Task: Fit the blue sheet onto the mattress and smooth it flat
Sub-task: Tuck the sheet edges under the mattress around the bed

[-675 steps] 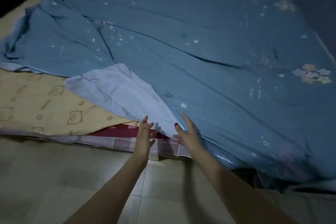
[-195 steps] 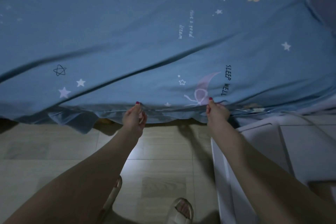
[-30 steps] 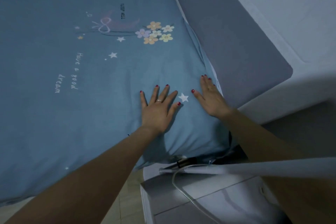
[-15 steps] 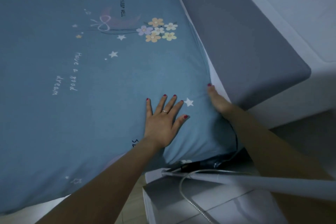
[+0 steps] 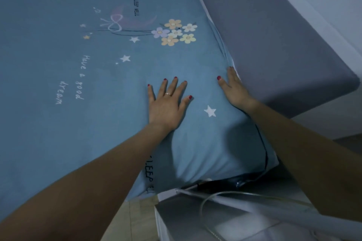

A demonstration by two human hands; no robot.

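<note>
Pressing flat w/ spread fingers, left hand [image 5: 166, 106] rests on blue sheet [image 5: 82, 123] covering mattress corner; right hand [image 5: 234, 89], fingers straight, pushes sheet edge against grey headboard [image 5: 278, 45].

Head cam, close, looks fwd/down at bed corner [image 5: 225, 162] (one view only).
</note>
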